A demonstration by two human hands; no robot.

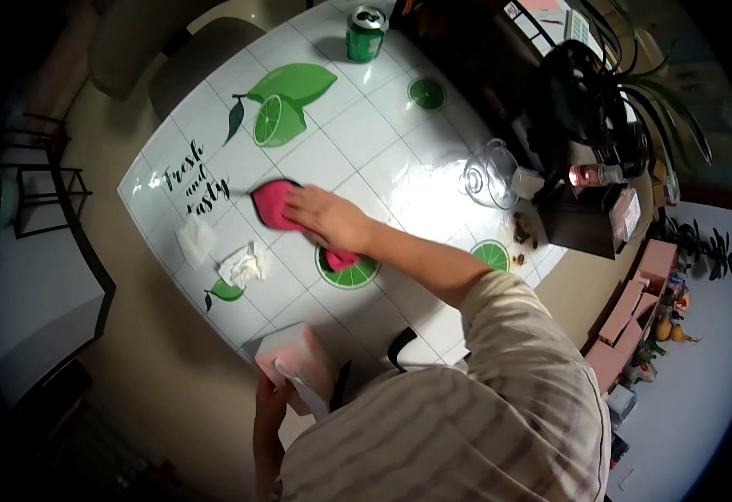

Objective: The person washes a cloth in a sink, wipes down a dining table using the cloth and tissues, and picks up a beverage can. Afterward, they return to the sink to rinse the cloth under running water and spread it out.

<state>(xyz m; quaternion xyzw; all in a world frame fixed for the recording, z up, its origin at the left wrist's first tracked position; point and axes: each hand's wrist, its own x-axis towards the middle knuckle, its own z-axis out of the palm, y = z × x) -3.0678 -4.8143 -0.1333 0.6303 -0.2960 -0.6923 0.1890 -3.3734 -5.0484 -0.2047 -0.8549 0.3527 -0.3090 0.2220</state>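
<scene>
My right hand (324, 216) presses a pink cloth with a dark edge (276, 206) onto the white table (374, 167); its fingers lie over the cloth, and a second fold of pink shows below the wrist. At the near edge, my left hand (272, 400) is closed around a pink and white tissue pack (299, 356). That hand's fingertips are partly hidden by the pack. Left of the cloth lie a flattened white tissue (196, 240) and a crumpled white tissue (245, 266).
A green drink can (366, 35) stands at the far edge. Towards the right are a clear glass vessel (490, 176), a small white cup (527, 182) and some brown bits (523, 230). A dark cabinet (579, 209) borders the table's right side, and a chair (203, 63) stands beyond the far left edge.
</scene>
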